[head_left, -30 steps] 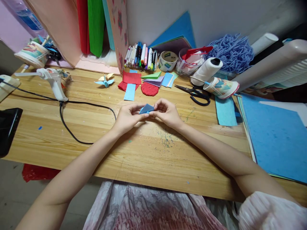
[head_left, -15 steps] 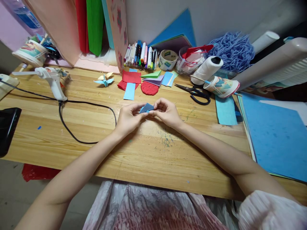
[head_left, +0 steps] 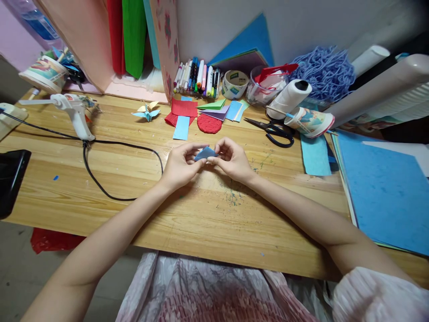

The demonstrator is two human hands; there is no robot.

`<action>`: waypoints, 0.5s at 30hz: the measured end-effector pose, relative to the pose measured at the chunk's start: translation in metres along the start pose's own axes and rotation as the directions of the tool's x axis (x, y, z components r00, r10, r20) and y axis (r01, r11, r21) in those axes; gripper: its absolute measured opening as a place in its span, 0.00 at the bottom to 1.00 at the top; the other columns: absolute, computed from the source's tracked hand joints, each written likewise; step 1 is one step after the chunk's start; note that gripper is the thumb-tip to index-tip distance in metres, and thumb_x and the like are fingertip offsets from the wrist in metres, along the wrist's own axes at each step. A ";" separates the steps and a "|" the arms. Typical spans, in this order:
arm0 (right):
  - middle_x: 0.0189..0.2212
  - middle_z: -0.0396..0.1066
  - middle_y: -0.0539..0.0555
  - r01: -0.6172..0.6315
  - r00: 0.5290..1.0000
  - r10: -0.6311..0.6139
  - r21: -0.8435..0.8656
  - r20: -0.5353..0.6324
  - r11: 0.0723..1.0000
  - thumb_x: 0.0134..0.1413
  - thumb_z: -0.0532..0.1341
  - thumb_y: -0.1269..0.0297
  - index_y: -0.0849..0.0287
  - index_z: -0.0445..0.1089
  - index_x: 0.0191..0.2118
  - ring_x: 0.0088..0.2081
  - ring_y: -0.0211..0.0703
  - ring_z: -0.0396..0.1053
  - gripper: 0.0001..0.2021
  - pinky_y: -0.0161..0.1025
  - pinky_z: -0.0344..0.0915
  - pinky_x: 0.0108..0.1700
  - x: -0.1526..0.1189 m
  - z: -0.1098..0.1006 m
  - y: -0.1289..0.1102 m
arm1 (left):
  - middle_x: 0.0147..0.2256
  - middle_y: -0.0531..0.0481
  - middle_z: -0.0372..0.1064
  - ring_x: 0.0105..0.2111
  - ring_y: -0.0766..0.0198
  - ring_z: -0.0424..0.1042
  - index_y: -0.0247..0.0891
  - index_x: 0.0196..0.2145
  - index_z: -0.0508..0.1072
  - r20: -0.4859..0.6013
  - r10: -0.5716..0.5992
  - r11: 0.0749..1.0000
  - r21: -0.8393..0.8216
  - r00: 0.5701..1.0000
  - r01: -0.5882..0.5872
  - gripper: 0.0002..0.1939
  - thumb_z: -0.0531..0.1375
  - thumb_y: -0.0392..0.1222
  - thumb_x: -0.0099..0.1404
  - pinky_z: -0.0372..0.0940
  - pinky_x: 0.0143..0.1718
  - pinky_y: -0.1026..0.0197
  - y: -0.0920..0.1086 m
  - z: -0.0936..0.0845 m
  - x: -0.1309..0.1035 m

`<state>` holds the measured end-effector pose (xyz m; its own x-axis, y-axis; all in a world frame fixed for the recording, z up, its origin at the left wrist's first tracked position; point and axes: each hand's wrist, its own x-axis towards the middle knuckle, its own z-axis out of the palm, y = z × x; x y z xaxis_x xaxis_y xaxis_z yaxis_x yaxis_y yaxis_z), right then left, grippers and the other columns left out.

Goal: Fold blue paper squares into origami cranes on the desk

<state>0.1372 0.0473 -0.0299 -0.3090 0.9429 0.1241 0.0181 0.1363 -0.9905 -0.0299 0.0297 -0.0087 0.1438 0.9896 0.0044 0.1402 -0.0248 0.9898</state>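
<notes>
Between my two hands is a small folded piece of blue paper (head_left: 205,154), raised a little over the wooden table. My left hand (head_left: 181,164) pinches its left side, thumb along the lower edge and fingers behind. The thumb and forefinger of my right hand (head_left: 234,159) close on its right corner. The fingers partly cover the paper's edges. Beyond my hands lie a red crepe-paper disc (head_left: 209,123), a light blue paper strip (head_left: 181,128) and folded purple and green paper (head_left: 214,110).
Black scissors (head_left: 275,130) lie to the right, near a tipped paper cup (head_left: 311,121). A white glue gun (head_left: 75,114) stands at the left, its black cord (head_left: 110,197) looping across the table. Blue paper sheets (head_left: 385,192) are stacked at the right edge. Markers (head_left: 197,77) stand at the back.
The blue paper has turned slightly in my fingers; the small flap at its lower edge no longer shows. My hands stay in nearly the same place.
</notes>
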 end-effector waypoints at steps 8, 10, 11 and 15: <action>0.36 0.64 0.50 0.057 0.998 -0.057 -0.138 0.005 0.989 0.50 0.64 0.60 0.55 0.62 0.38 0.36 0.37 0.65 0.12 0.35 0.66 0.35 -0.001 -0.001 -0.003 | 0.42 0.40 0.74 0.41 0.55 0.74 0.32 0.40 0.74 0.028 -0.063 0.990 -0.128 0.998 0.066 0.22 0.69 0.44 0.47 0.67 0.46 0.53 0.001 -0.001 0.002; 0.37 0.65 0.51 0.081 0.997 -0.083 -0.186 -0.003 0.979 0.52 0.61 0.60 0.55 0.64 0.39 0.37 0.38 0.66 0.10 0.36 0.66 0.36 -0.002 -0.001 -0.004 | 0.43 0.39 0.74 0.41 0.55 0.74 0.32 0.40 0.75 0.057 -0.066 0.989 -0.126 0.996 0.073 0.23 0.69 0.45 0.47 0.67 0.46 0.53 0.005 -0.001 0.000; 0.37 0.66 0.52 0.093 0.995 -0.096 -0.202 -0.007 0.975 0.53 0.61 0.61 0.55 0.65 0.40 0.37 0.38 0.66 0.09 0.36 0.66 0.36 -0.001 -0.001 -0.004 | 0.43 0.39 0.74 0.41 0.55 0.74 0.32 0.41 0.75 0.071 -0.064 0.990 -0.121 0.995 0.072 0.23 0.68 0.46 0.48 0.67 0.46 0.53 0.006 -0.002 0.000; 0.38 0.66 0.53 0.127 0.991 -0.135 -0.250 -0.013 0.960 0.53 0.61 0.61 0.55 0.68 0.41 0.40 0.41 0.66 0.09 0.37 0.67 0.37 0.000 -0.003 -0.005 | 0.42 0.43 0.74 0.43 0.57 0.73 0.35 0.41 0.76 0.084 -0.019 0.998 -0.065 0.996 0.025 0.16 0.64 0.45 0.55 0.65 0.49 0.54 0.006 -0.003 0.000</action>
<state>0.1395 0.0474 -0.0253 -0.2964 0.9197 0.2574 0.2153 0.3269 -0.9202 -0.0323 0.0295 -0.0021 0.2232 0.9744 -0.0265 0.0796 0.0089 0.9968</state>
